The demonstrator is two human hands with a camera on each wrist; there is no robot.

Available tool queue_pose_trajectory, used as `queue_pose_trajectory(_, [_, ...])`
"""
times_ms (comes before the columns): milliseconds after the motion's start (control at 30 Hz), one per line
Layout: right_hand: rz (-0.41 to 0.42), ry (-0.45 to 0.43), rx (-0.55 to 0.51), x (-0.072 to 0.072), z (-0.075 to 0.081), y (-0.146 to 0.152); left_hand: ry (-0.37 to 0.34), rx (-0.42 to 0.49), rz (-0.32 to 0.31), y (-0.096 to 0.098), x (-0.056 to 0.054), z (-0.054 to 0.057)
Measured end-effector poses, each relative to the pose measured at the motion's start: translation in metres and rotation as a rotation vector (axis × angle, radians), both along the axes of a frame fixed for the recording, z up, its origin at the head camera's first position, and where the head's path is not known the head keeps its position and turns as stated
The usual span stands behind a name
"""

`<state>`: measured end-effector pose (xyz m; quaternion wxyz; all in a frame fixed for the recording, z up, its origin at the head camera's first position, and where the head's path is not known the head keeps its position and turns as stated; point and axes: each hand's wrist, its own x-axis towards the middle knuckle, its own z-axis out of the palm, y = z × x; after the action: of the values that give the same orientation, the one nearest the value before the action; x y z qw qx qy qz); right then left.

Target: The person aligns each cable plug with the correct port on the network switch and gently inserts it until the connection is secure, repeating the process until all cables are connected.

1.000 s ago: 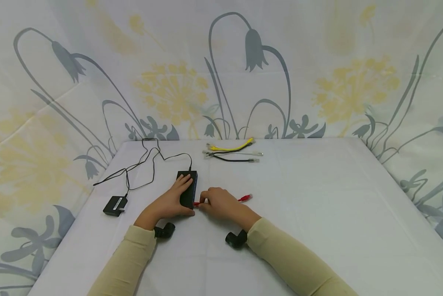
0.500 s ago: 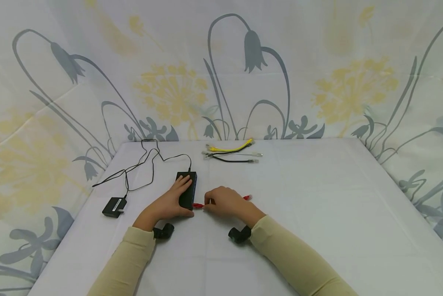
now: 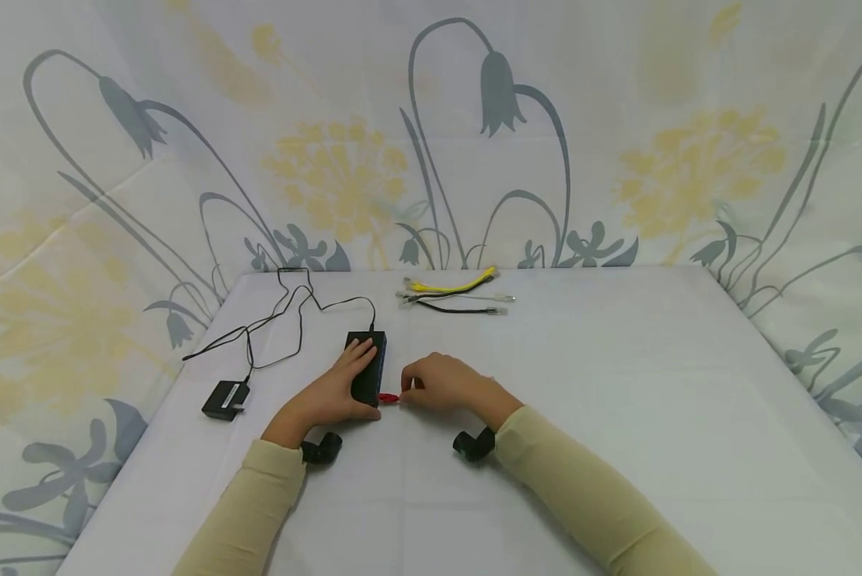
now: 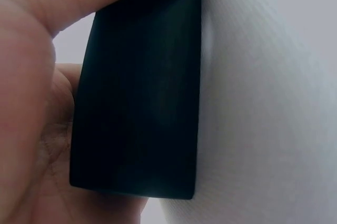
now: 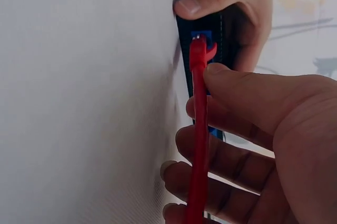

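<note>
A black network switch [image 3: 366, 384] with blue ports along its right side lies on the white table. My left hand [image 3: 333, 390] holds it, fingers spread over the top and thumb at the near end; the switch [image 4: 137, 97] fills the middle of the left wrist view. The plug of a short red Ethernet cable [image 5: 199, 108] is at a blue port [image 5: 202, 33] near that end; how deep it sits I cannot tell. Thumb and index finger of my right hand [image 3: 441, 386] pinch this cable just behind its plug. In the head view, the right hand hides the cable's other end.
A thin black cord [image 3: 301, 320] runs from the switch's far end to a black power adapter [image 3: 224, 400] at the left. Several short Ethernet cables, among them a yellow one [image 3: 448, 286] and a black one [image 3: 452, 310], lie at the table's back. A flowered curtain stands behind.
My right hand has shifted slightly right, away from the switch, baring more of the red plug end. The cable's far end has gone out of sight. My left hand keeps its place.
</note>
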<state>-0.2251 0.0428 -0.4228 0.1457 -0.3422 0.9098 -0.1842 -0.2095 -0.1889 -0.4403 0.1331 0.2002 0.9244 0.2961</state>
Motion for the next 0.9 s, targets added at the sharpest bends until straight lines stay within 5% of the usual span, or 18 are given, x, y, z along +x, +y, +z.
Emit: queue_pose_trajectory(900, [-0.021, 0.110, 0.105, -0.052, 0.020, -0.005, -0.005, 0.011, -0.001, -0.001, 0.000, -0.001])
